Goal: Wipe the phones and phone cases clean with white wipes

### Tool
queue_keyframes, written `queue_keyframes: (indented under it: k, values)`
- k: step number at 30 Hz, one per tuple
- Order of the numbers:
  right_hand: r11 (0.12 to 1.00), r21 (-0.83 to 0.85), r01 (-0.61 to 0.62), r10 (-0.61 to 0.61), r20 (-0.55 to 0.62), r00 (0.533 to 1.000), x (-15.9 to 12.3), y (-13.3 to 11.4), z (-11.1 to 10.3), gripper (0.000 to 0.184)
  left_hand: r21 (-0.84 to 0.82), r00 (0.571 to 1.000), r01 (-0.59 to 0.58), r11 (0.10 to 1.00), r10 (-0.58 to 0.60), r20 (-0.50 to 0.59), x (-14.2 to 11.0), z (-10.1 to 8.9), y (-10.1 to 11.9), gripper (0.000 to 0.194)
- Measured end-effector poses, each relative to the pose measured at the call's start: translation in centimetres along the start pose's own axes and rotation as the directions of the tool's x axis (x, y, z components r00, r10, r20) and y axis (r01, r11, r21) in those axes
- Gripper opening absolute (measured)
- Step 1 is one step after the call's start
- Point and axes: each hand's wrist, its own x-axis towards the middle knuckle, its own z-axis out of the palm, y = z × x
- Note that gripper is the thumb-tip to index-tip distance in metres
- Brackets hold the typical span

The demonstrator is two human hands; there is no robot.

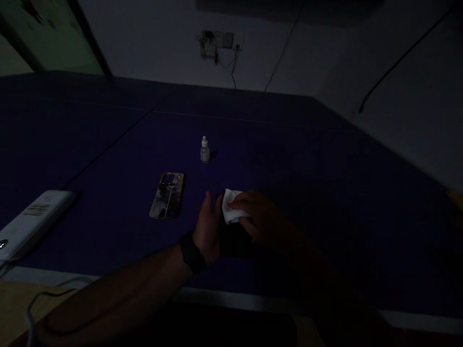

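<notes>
My left hand [209, 226], with a black watch on the wrist, is closed around the edge of a dark flat slab that looks like a phone [235, 243]. In my right hand [258, 214] is a folded white wipe [230, 206], pressed onto the upper part of the phone. Deep shadow hides the phone's outline and part of the right hand. To the left of my hands a patterned phone case [167, 196] with a camera cutout lies on the table. Beyond them a small dropper bottle [205, 153] with a white cap stands upright.
The dark blue table [119, 231] ends at a pale front edge. A long white device [34, 219] lies at the left, with a grey cable [31, 313] below it. Wall sockets [220, 41] and hanging cords are at the back. The room is dim.
</notes>
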Motion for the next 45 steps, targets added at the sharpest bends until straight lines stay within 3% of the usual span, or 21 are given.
queue_keyframes:
  k: [5, 10, 17, 23, 26, 31, 37, 43, 45]
  values:
    - [0.990, 0.128, 0.062, -0.078, 0.127, 0.989, 0.2, -1.0, -0.7, 0.033, 0.022, 0.998, -0.051, 0.998, 0.051, -0.021, 0.3, -0.1, -0.2, 0.061]
    - [0.999, 0.028, 0.022, -0.022, 0.009, 1.000, 0.2, -0.5, 0.0, 0.041, 0.012, 0.999, -0.035, 0.999, 0.034, 0.033, 0.1, 0.1, -0.1, 0.062]
    - [0.996, 0.083, 0.020, -0.022, 0.034, 0.999, -0.2, -0.2, -0.4, 0.033, 0.041, 1.000, -0.022, 0.999, 0.022, -0.006, -0.2, 0.1, 0.0, 0.065]
    - [0.997, -0.028, -0.078, 0.077, -0.037, 0.996, -0.4, 1.1, -1.2, 0.032, 0.032, 0.996, 0.051, 0.998, -0.053, 0.073, -0.7, -0.1, 0.2, 0.064]
    - [0.999, -0.024, -0.039, 0.039, -0.006, 0.999, -0.5, 1.1, -1.1, 0.036, 0.026, 0.997, 0.034, 0.999, -0.036, 0.068, -0.6, 0.0, 0.2, 0.064]
    - [0.989, 0.132, 0.059, -0.072, 0.091, 0.993, -0.6, 0.2, -1.0, 0.032, -0.007, 0.999, -0.024, 1.000, 0.024, 0.025, -0.1, 0.2, 0.0, 0.061]
    - [0.998, 0.007, -0.055, 0.055, -0.027, 0.998, -0.5, 0.7, -0.7, 0.039, 0.008, 0.996, 0.026, 1.000, -0.026, 0.081, -0.4, -0.2, 0.0, 0.061]
    - [0.997, 0.077, -0.006, -0.001, 0.086, 0.996, -0.6, 0.2, -0.9, 0.034, 0.026, 0.998, -0.039, 0.999, 0.038, 0.053, -0.1, -0.1, 0.0, 0.061]
    - [0.996, 0.083, -0.012, 0.006, 0.065, 0.998, -0.5, 0.1, -0.8, 0.033, 0.032, 0.996, -0.059, 0.998, 0.057, 0.061, -0.1, 0.0, 0.0, 0.061]
